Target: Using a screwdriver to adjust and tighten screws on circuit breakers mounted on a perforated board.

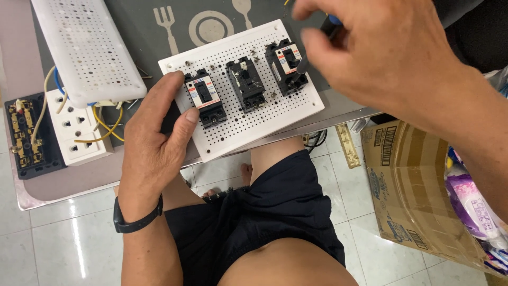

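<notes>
A white perforated board (275,114) lies tilted on the table edge and carries three black circuit breakers. My left hand (156,137) grips the board's left edge, thumb beside the left breaker (206,99). My right hand (386,50) holds a screwdriver (312,53) with a blue-and-black handle; its tip points down into the bottom of the right breaker (287,64). The middle breaker (246,85) stands untouched between them.
A second white perforated cover (87,47) lies at the upper left over a white socket block (79,130) with yellow and blue wires. A black terminal base (29,135) sits at the far left. A cardboard box (418,185) stands on the tiled floor at right.
</notes>
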